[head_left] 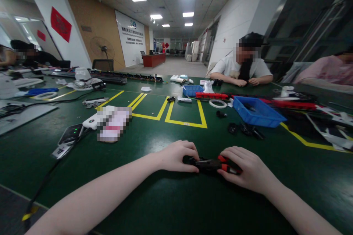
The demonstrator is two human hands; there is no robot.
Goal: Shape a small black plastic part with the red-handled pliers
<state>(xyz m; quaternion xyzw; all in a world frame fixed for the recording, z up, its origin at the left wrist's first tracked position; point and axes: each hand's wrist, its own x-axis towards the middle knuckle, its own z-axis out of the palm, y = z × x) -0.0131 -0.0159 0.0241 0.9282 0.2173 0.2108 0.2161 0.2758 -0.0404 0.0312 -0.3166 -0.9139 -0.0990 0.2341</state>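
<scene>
Just above the green tabletop [154, 198], your right hand [248, 167] curls partway around the red-and-black handles of a pair of pliers [210, 164], fingers and thumb on either side. Your left hand [175, 157] pinches a small black part [189, 160] at the tool's nose, thumb and fingers nearly closed; you cannot tell whether the tool bites it. The pliers lie between your two hands, roughly level. Beyond your right hand are loose black pieces [245, 129], then a blue bin [260, 114]. Yellow tape [186, 123] marks outlines ahead. Farther off, a smaller blue tray [192, 90] sits near a seated co-worker in a white T-shirt [257, 64].
</scene>
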